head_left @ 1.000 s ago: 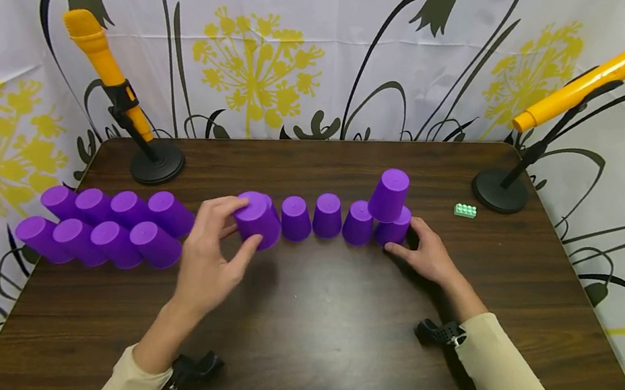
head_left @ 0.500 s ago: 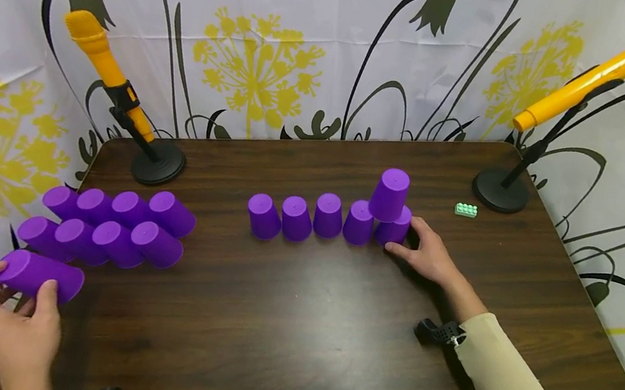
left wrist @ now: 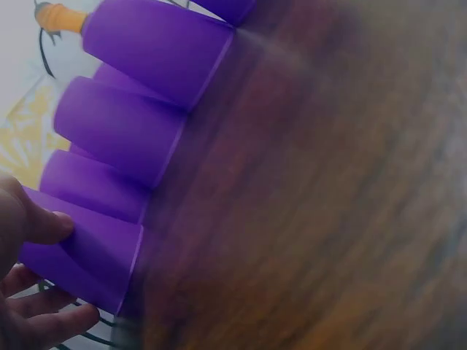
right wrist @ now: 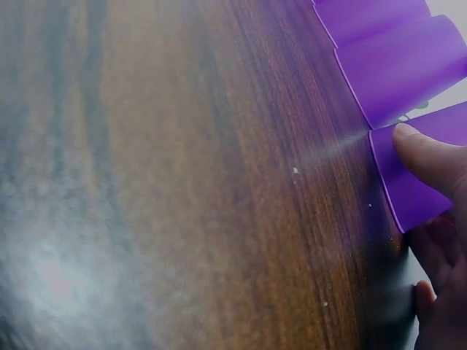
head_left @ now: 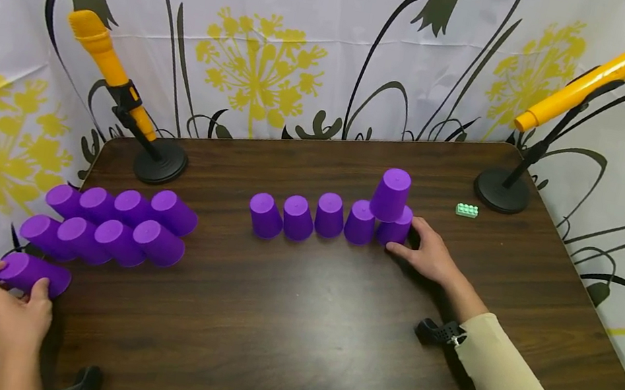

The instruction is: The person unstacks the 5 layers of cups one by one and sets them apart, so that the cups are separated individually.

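Note:
At the table's left side my left hand (head_left: 11, 318) holds a purple plastic cup (head_left: 27, 272) upside down between thumb and fingers. In the left wrist view this cup (left wrist: 95, 255) has its rim down close at the tabletop, beside two rows of upside-down purple cups (head_left: 121, 243). Mid-table, a row of several more inverted purple cups (head_left: 297, 220) runs left to right. My right hand (head_left: 432, 255) grips the rightmost cup (head_left: 394, 232) of that row, thumb in front. One upside-down cup (head_left: 391, 194) is stacked above, over the row's right end.
A yellow microphone on a black stand (head_left: 161, 161) stands at the back left. Another yellow microphone (head_left: 613, 76) on a stand (head_left: 502, 191) is at the back right. A small green toy brick (head_left: 466, 210) lies near it. A patterned white cloth (head_left: 329, 13) hangs behind the table (head_left: 291, 328).
My left hand has carried a cup from the left end of the middle row to the table's left side and lowered it beside the grouped cups. The right hand has stayed put.

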Action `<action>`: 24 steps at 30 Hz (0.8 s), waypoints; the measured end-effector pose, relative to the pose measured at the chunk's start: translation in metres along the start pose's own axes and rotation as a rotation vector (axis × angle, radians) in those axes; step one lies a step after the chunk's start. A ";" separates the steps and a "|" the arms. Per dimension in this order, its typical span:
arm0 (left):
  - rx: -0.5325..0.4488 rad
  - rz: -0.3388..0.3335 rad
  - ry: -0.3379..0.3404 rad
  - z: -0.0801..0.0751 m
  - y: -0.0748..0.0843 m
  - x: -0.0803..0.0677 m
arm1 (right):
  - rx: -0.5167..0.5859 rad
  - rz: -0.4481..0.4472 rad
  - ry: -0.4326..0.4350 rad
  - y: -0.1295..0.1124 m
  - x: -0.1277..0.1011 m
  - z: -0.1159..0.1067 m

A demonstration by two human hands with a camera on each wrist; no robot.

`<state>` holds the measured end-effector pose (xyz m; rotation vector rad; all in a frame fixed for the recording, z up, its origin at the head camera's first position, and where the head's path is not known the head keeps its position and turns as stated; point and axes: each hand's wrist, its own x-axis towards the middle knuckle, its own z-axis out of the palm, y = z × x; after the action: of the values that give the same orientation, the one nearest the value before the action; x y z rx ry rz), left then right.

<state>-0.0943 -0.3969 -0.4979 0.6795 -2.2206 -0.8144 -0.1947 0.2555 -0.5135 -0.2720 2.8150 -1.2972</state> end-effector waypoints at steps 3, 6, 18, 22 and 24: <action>0.008 -0.022 -0.001 0.003 0.000 0.000 | 0.002 -0.002 -0.004 0.000 0.001 0.000; 0.009 -0.022 0.001 0.004 -0.001 0.000 | 0.002 0.001 -0.008 0.000 0.001 0.000; -0.004 -0.020 0.025 0.007 -0.007 0.004 | -0.002 0.005 -0.016 -0.001 0.000 -0.001; 0.002 -0.025 0.021 0.009 -0.007 0.006 | 0.001 0.003 -0.011 -0.001 0.000 -0.001; 0.012 -0.044 0.009 0.009 -0.006 0.005 | 0.002 0.001 -0.008 -0.001 -0.001 -0.001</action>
<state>-0.1030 -0.4013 -0.5053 0.7391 -2.2111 -0.8181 -0.1941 0.2560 -0.5122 -0.2750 2.8068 -1.2959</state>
